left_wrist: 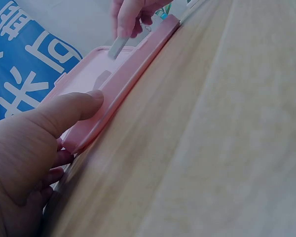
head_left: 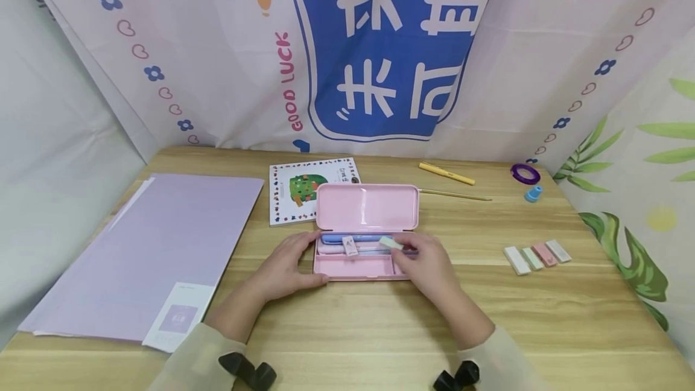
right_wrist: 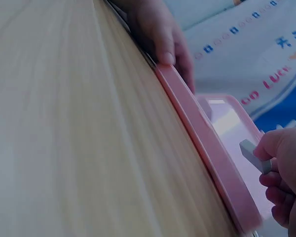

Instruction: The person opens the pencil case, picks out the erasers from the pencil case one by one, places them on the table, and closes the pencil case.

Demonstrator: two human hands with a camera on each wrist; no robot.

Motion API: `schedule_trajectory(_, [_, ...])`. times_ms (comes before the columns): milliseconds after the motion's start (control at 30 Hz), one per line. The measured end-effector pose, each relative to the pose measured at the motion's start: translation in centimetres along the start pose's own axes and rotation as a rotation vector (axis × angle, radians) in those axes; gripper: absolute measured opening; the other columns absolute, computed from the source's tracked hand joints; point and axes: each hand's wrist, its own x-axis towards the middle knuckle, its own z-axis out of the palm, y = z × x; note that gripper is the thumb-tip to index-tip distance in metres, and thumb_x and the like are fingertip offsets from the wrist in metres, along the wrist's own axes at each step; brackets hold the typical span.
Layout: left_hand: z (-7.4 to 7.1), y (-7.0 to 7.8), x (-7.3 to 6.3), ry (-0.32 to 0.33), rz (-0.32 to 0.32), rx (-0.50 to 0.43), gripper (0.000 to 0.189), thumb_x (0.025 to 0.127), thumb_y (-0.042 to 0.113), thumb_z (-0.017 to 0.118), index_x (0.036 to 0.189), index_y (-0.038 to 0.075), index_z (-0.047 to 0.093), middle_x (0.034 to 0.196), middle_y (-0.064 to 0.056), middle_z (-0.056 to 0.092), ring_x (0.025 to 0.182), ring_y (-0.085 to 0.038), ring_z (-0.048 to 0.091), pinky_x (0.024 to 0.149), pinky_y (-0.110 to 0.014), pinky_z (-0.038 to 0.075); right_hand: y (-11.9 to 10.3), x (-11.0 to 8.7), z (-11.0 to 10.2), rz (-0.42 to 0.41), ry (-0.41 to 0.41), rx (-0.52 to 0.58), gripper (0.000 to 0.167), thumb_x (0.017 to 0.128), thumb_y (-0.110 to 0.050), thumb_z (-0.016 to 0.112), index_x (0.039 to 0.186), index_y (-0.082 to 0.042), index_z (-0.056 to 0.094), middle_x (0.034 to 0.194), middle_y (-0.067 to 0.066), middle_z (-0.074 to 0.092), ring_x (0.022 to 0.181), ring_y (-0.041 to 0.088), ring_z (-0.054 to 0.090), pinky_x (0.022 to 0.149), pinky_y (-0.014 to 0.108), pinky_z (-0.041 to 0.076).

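Note:
A pink pencil case (head_left: 353, 267) lies open on the table, its lid (head_left: 367, 208) tipped back. My left hand (head_left: 282, 267) grips the case's left end, the thumb (left_wrist: 84, 108) at the front corner and the fingers at the back. Between thumb and fingers, my right hand (head_left: 429, 261) pinches a pale green eraser (head_left: 390, 243) above the case's right part. Inside, a blue pen (head_left: 339, 238) lies along the back with a pink pen beside it. A pink-and-white eraser (head_left: 350, 246) rests across the pens. The right hand hides the case's right end.
Several small erasers (head_left: 536, 256) stand in a row at the right. Behind the case are a picture booklet (head_left: 290, 192), a yellow pen (head_left: 446, 174) and a thin gold rod (head_left: 456, 194). A purple ring (head_left: 525, 174) and a blue cone-shaped piece (head_left: 533, 193) lie far right; a lilac folder (head_left: 168, 246) lies left.

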Motion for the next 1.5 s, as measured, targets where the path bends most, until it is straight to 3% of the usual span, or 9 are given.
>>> schedule_trajectory(167, [0.0,0.0,0.2,-0.004,-0.007,0.0,0.094,0.077,0.047,0.079,0.151,0.009,0.037,0.153,-0.018,0.04,0.144,-0.038,0.033,0.119,-0.057,0.027,2.6,-0.6,-3.0,0.116,0.054,-0.017,0.029,0.085,-0.021,0.074,0.11,-0.007,0.074,0.1,0.011,0.07,0.094,0.025,0.061,0.086,0.04,0.051])
schedule_trajectory(367, [-0.1,0.1,0.2,-0.004,-0.01,-0.001,0.095,0.076,0.048,0.079,0.151,0.009,0.036,0.154,-0.018,0.04,0.144,-0.038,0.032,0.119,-0.057,0.027,6.1,-2.0,-6.9,0.238,0.101,-0.122,0.036,0.091,-0.027,0.066,0.117,-0.001,0.07,0.111,0.021,0.068,0.103,0.033,0.062,0.092,0.049,0.05])
schedule_trajectory(600, [-0.2,0.1,0.2,-0.007,-0.012,0.001,0.095,0.077,0.049,0.079,0.152,0.009,0.036,0.154,-0.018,0.039,0.144,-0.038,0.032,0.119,-0.057,0.026,9.4,-3.3,-10.0,0.343,0.154,-0.238,0.038,0.093,-0.027,0.062,0.116,0.003,0.069,0.102,0.02,0.07,0.088,0.028,0.063,0.068,0.031,0.048])
schedule_trajectory(867, [-0.2,0.1,0.1,-0.008,-0.009,0.001,0.095,0.077,0.048,0.079,0.152,0.009,0.035,0.154,-0.019,0.038,0.145,-0.039,0.031,0.119,-0.058,0.026,11.0,-3.5,-10.7,0.425,0.117,-0.287,0.041,0.093,-0.027,0.059,0.116,0.007,0.067,0.101,0.023,0.07,0.091,0.036,0.065,0.07,0.046,0.049])
schedule_trajectory(1133, [0.0,0.1,0.1,-0.014,-0.017,-0.003,0.095,0.077,0.049,0.079,0.152,0.01,0.036,0.155,-0.018,0.038,0.145,-0.038,0.031,0.119,-0.058,0.026,10.9,-3.6,-10.5,0.423,0.077,-0.296,0.038,0.092,-0.028,0.064,0.109,0.005,0.068,0.092,0.019,0.068,0.082,0.028,0.061,0.062,0.032,0.041])
schedule_trajectory(1500, [0.1,0.1,0.0,-0.005,0.003,-0.006,0.094,0.077,0.047,0.079,0.151,0.009,0.036,0.154,-0.019,0.038,0.144,-0.039,0.032,0.119,-0.058,0.026,10.8,-3.7,-10.5,0.405,0.062,-0.301,0.039,0.094,-0.029,0.06,0.112,0.004,0.067,0.092,0.017,0.066,0.08,0.027,0.059,0.062,0.033,0.041])
